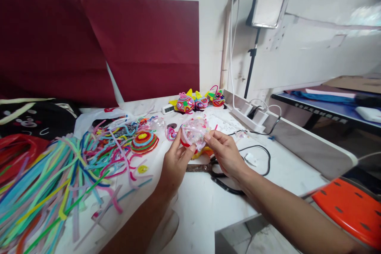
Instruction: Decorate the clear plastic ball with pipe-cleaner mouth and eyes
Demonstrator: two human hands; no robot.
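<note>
Over the white table, my left hand (176, 158) grips a clear, rounded plastic piece (195, 129) with red and pale pink trim along its edge. The fingers and thumb of my right hand (223, 147) pinch at the right side of the same piece. What exactly lies between those fingertips is too small to make out. Below both hands lies a pair of scissors (199, 168), dark blades to the left and black handles partly behind my right hand. Something yellow and orange (206, 152) shows just under the clear piece.
Many coloured pipe cleaners (59, 182) spread over the left side. A striped coiled disc (144, 142) lies beside them. Colourful fish-like crafts (185, 102) sit at the back near a small digital display (168, 109). A power strip (248, 116) runs along the right; an orange stool (351, 210) stands lower right.
</note>
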